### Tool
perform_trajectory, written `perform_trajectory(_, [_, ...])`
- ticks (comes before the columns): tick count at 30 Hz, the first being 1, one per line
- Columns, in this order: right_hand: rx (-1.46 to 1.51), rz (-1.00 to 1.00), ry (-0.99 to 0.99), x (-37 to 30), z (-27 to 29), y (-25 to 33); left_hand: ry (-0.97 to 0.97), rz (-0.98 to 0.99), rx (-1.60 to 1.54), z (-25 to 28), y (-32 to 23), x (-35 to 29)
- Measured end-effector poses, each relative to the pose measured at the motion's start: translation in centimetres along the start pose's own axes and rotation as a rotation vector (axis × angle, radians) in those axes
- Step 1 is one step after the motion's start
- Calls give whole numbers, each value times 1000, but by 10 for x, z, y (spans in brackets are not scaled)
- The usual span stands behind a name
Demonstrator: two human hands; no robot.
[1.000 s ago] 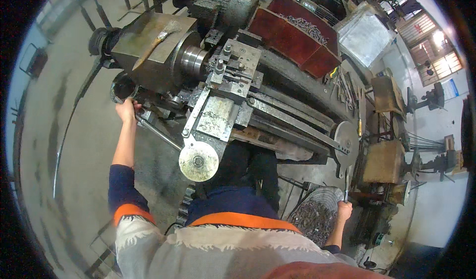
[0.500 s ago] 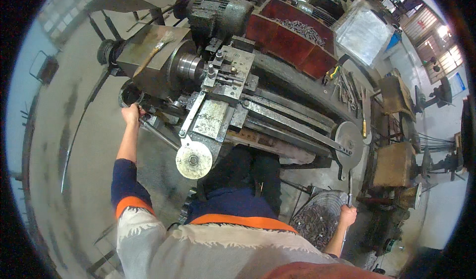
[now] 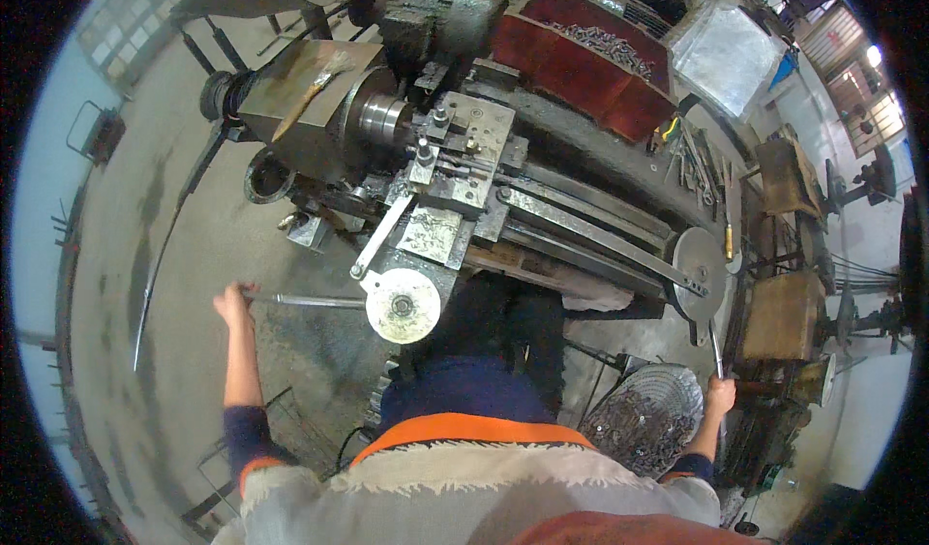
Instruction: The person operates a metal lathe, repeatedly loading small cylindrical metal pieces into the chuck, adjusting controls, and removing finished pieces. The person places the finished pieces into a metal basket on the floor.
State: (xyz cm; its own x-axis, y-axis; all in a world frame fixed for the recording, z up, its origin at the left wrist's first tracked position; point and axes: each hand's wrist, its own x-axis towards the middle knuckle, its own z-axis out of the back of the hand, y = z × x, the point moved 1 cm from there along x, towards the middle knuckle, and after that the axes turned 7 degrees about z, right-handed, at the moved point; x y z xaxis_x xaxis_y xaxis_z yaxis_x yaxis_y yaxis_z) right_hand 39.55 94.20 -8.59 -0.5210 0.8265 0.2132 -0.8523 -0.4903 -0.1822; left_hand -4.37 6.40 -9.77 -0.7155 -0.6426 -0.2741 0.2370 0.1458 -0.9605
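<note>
In front of me stands a small lathe with two round discs worked by levers. My left hand [image 3: 235,305] is closed round the outer end of a metal lever [image 3: 314,301], which lies nearly level and runs to the pale worn disc [image 3: 404,307]. At the right, my right hand [image 3: 718,397] grips another metal lever [image 3: 716,344] hanging from the grey disc [image 3: 699,274]. A flat link bar [image 3: 385,235] joins the pale disc to the tool post [image 3: 424,167]. Beside that sits the shiny chuck [image 3: 385,119]; any workpiece there is too small to make out.
A red bin [image 3: 581,71] of small metal parts stands behind the lathe bed. A brush [image 3: 310,95] lies on the headstock. Several hand tools [image 3: 692,167] lie at the right. Beside my right arm is a basket [image 3: 668,380] of dark metal pieces.
My left hand has swung its lever down toward me, from slanting up and away to nearly level. My right hand and its lever have shifted slightly right. The view has moved a little.
</note>
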Motion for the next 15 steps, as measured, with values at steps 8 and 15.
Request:
perform_trajectory(8, [86,-201,105,-74,42,56,-259,23,-225,15,26,-11])
perform_trajectory(15, [37,-120,77,-87,28,46,-255,-14,-174,-11,17,-1])
